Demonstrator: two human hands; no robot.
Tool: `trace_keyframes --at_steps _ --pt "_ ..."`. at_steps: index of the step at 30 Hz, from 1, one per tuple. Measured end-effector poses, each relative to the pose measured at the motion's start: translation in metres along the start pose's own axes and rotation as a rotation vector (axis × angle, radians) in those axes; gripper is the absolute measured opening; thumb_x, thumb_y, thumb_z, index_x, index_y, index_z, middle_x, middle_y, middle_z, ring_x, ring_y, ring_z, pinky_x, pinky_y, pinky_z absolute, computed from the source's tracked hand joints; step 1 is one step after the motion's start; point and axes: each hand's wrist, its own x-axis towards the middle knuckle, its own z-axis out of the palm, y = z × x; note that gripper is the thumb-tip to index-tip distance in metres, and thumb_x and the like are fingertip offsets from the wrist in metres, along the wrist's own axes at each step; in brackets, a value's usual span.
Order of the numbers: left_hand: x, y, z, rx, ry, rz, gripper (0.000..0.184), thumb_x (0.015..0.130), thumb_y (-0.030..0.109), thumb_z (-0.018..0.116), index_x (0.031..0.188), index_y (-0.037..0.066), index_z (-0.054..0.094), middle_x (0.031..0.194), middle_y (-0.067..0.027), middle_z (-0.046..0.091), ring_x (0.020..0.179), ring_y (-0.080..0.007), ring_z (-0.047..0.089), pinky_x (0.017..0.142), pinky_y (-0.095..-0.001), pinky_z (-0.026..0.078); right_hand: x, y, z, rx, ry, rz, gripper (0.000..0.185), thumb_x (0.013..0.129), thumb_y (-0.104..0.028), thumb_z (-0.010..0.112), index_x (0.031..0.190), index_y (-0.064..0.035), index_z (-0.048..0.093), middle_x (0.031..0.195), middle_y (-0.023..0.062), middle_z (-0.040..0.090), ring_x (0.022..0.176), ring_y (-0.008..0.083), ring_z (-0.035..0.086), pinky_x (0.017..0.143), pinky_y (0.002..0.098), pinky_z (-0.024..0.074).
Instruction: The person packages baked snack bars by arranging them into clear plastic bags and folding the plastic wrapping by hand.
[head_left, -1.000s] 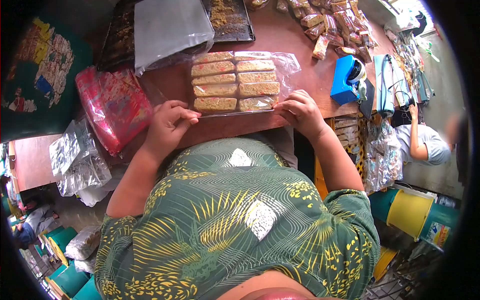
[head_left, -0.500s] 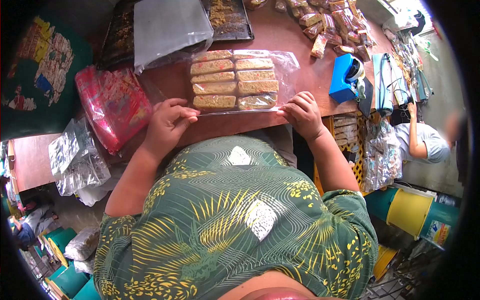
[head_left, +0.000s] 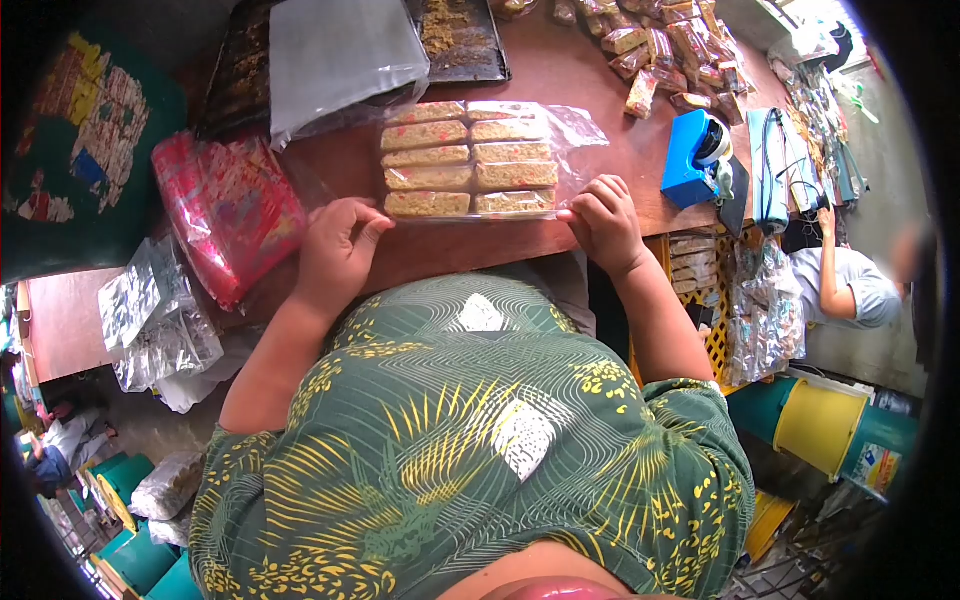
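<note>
A clear plastic bag [head_left: 575, 125] holds two columns of pale rectangular bars [head_left: 428, 178] on the reddish-brown table. At the bag's near left corner is my left hand [head_left: 343, 240], its thumb and fingers pinched together on the plastic edge. My right hand [head_left: 604, 222] is closed at the near right corner, with its fingertips on the bag's edge. The bars lie flat between the two hands, and the loose end of the bag spreads to the right.
A pink plastic packet [head_left: 228, 215] lies left, below dark trays [head_left: 465, 42] and a stack of clear sheets [head_left: 340, 65]. Wrapped bars [head_left: 690, 50] are piled at back right, near a blue tape dispenser [head_left: 690, 160]. Another person [head_left: 850, 287] is at far right.
My left hand has shifted slightly left and up along the bag's corner. My right hand has moved a little right, and the bag's near edge has risen slightly.
</note>
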Motion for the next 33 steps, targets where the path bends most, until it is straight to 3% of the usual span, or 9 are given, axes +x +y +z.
trace_keyframes --at_steps 7,10,13,18,22,25,28,33 --pt "0.007 0.003 0.010 -0.002 0.054 -0.115 0.018 0.102 0.018 0.070 0.092 0.005 0.062 0.087 -0.0104 0.068 0.087 -0.0304 0.065 0.083 -0.0427 0.050 0.011 0.002 0.004 -0.022 -0.077 0.088 0.020 0.091 -0.025 0.077 0.086 -0.0094 0.065 0.088 0.0077 0.062 0.089 0.0314 0.062 0.084 0.0437 0.0488" --pt "0.013 0.009 0.014 0.113 0.113 -0.064 0.017 0.099 0.014 0.070 0.089 0.004 0.059 0.085 -0.0114 0.062 0.086 -0.0329 0.062 0.083 -0.0443 0.049 0.012 0.005 0.007 0.006 -0.090 0.129 0.019 0.092 -0.023 0.076 0.086 -0.0087 0.066 0.093 0.0089 0.063 0.092 0.0318 0.062 0.085 0.0440 0.0492" --pt "0.024 0.003 0.014 0.262 0.134 0.050 0.015 0.089 0.010 0.072 0.084 0.007 0.059 0.088 -0.0090 0.062 0.093 -0.0337 0.060 0.079 -0.0477 0.048 0.014 0.004 0.012 0.044 -0.049 0.163 0.017 0.090 -0.020 0.078 0.085 -0.0073 0.068 0.106 0.0104 0.066 0.099 0.0320 0.064 0.090 0.0443 0.0506" --pt "0.041 0.013 0.011 0.452 0.147 0.125 0.015 0.080 0.006 0.071 0.086 0.007 0.057 0.108 -0.0121 0.060 0.109 -0.0357 0.057 0.093 -0.0472 0.047 0.023 0.002 0.011 0.060 0.005 0.135 0.014 0.086 -0.015 0.080 0.083 -0.0045 0.070 0.135 0.0116 0.065 0.118 0.0338 0.063 0.102 0.0447 0.0506" --pt "0.052 0.020 0.018 0.530 0.221 0.339 0.025 0.080 0.004 0.071 0.103 0.013 0.071 0.120 -0.0093 0.062 0.121 -0.0312 0.057 0.102 -0.0456 0.045 0.027 0.005 0.008 0.088 -0.059 0.120 0.013 0.087 -0.013 0.078 0.084 -0.0044 0.069 0.137 0.0117 0.065 0.120 0.0340 0.062 0.103 0.0456 0.0501" --pt "0.055 0.012 0.019 0.425 -0.047 0.693 0.043 0.086 0.007 0.066 0.123 0.026 0.076 0.132 -0.0041 0.063 0.128 -0.0247 0.055 0.108 -0.0441 0.042 0.028 0.006 0.005 0.117 -0.074 0.126 0.012 0.088 -0.013 0.078 0.084 -0.0046 0.069 0.137 0.0117 0.065 0.119 0.0335 0.063 0.103 0.0460 0.0499" --pt "0.061 0.003 0.021 0.408 -0.199 0.750 0.048 0.090 0.014 0.059 0.131 0.035 0.074 0.142 0.0029 0.062 0.130 -0.0200 0.055 0.112 -0.0423 0.040 0.029 0.008 0.006 0.144 -0.073 0.138 0.012 0.088 -0.012 0.078 0.084 -0.0046 0.069 0.135 0.0119 0.066 0.117 0.0332 0.064 0.103 0.0457 0.0501" --pt "0.069 0.002 0.018 0.523 -0.284 0.731 0.046 0.091 0.020 0.057 0.131 0.035 0.074 0.146 0.0085 0.062 0.129 -0.0192 0.055 0.112 -0.0413 0.041 0.031 0.009 0.007 0.192 -0.045 0.166 0.011 0.088 -0.012 0.079 0.086 -0.0038 0.071 0.128 0.0132 0.069 0.111 0.0336 0.067 0.097 0.0452 0.0529"
